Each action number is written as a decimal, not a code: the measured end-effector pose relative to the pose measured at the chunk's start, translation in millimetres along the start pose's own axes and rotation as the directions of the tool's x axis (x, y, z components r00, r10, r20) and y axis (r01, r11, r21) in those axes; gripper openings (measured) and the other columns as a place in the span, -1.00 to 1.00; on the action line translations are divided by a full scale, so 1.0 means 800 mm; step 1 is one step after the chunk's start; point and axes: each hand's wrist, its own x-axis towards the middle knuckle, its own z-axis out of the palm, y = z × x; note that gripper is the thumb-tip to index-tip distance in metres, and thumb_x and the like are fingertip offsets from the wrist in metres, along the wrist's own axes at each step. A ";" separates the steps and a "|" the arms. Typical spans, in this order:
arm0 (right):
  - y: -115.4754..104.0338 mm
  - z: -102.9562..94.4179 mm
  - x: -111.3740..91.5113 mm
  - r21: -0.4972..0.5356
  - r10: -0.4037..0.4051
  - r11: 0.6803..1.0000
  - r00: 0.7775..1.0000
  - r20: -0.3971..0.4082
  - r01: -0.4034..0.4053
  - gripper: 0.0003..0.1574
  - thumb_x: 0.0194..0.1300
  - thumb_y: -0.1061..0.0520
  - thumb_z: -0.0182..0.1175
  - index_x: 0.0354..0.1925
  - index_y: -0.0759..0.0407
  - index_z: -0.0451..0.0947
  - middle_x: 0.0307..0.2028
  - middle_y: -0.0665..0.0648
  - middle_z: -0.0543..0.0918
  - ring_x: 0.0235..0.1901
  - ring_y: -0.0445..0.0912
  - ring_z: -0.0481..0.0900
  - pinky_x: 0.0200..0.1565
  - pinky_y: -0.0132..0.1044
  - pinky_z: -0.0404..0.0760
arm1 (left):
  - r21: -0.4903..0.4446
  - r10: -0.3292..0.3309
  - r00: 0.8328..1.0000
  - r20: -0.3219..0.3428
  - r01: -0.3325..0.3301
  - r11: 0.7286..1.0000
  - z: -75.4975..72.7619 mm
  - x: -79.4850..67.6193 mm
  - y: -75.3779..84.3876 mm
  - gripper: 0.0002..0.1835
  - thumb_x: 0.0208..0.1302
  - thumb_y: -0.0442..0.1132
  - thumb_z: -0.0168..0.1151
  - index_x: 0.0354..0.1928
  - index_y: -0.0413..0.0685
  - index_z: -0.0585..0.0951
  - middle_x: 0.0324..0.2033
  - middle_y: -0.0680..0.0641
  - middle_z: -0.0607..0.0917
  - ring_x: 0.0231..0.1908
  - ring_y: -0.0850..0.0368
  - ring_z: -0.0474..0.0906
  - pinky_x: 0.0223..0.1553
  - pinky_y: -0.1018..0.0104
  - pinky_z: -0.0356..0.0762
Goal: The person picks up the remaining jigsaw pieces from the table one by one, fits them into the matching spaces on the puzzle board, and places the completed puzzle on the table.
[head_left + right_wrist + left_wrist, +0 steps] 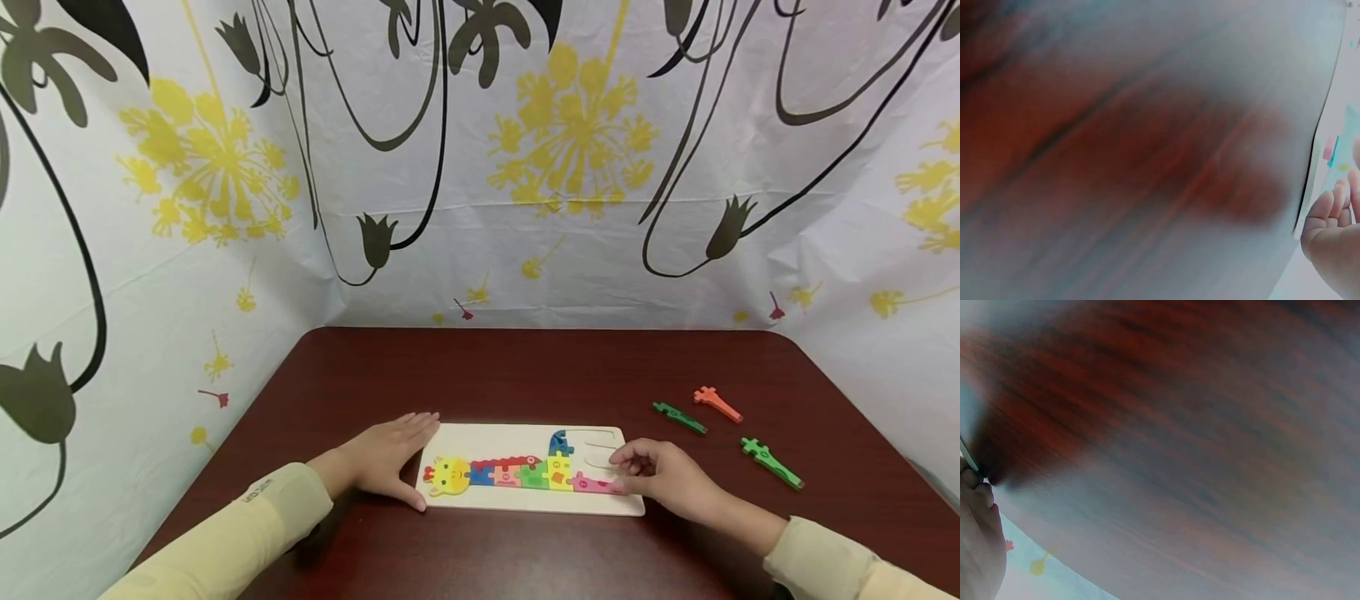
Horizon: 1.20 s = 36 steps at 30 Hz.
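A giraffe puzzle board [517, 500], pale and rectangular, lies flat on the table. In it sit a yellow giraffe head [450, 476], several numbered body pieces, a blue piece [559, 443] and a pink leg piece [592, 483]. My left hand [393, 454] rests at the board's left edge, fingers straight and thumb spread. My right hand [667, 475] is over the right end, its thumb touching the pink piece's tip and its other fingers loosely bent above the board. In the right wrist view, the right hand's fingers [1335, 206] show at the edge.
Three loose pieces lie right of the board: a dark green one [679, 417], an orange one [717, 403] and a light green one [772, 463]. The dark red-brown table [480, 375] backs onto a patterned cloth [480, 183] with flowers.
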 end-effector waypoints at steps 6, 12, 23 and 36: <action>0.000 -0.011 -0.004 -0.005 -0.017 1.000 0.997 -0.078 0.016 -0.66 0.16 0.17 0.41 -0.12 0.29 0.60 -0.28 0.11 0.60 -0.32 -0.14 0.48 -0.31 -0.37 0.54 | -0.002 -0.001 1.000 -0.002 0.001 1.000 0.002 0.000 0.000 0.31 -0.08 0.68 -0.04 0.54 -0.08 -0.02 0.51 -0.05 0.01 0.47 0.07 -0.12 0.41 0.11 -0.06; -0.004 -0.019 -0.007 -0.022 0.037 0.999 0.985 -0.167 -0.041 -0.66 0.16 0.18 0.41 -0.10 0.27 0.61 -0.29 0.10 0.60 -0.31 -0.12 0.50 -0.32 -0.36 0.56 | -0.001 0.000 1.000 -0.005 0.000 1.000 0.002 0.000 -0.001 0.30 -0.08 0.68 -0.04 0.54 -0.08 -0.02 0.51 -0.05 0.01 0.47 0.06 -0.12 0.41 0.11 -0.05; -0.001 -0.040 -0.019 -0.079 0.017 0.996 0.944 -0.329 -0.045 -0.55 0.19 0.08 0.40 -0.02 0.28 0.59 -0.18 0.19 0.65 -0.27 -0.19 0.51 -0.31 -0.38 0.56 | -0.001 -0.005 1.000 -0.005 0.005 1.000 0.003 0.001 -0.001 0.31 -0.09 0.68 -0.04 0.54 -0.07 -0.03 0.51 -0.04 0.00 0.47 0.07 -0.13 0.41 0.11 -0.06; 0.008 -0.070 -0.035 -0.130 0.005 0.989 0.906 -0.424 -0.066 -0.55 0.22 0.06 0.38 0.01 0.26 0.58 -0.24 0.14 0.63 -0.33 -0.31 0.52 -0.39 -0.42 0.55 | -0.005 -0.012 1.000 -0.001 0.012 1.000 0.004 0.001 -0.001 0.30 -0.09 0.68 -0.04 0.54 -0.06 -0.03 0.51 -0.03 -0.01 0.47 0.08 -0.13 0.41 0.11 -0.06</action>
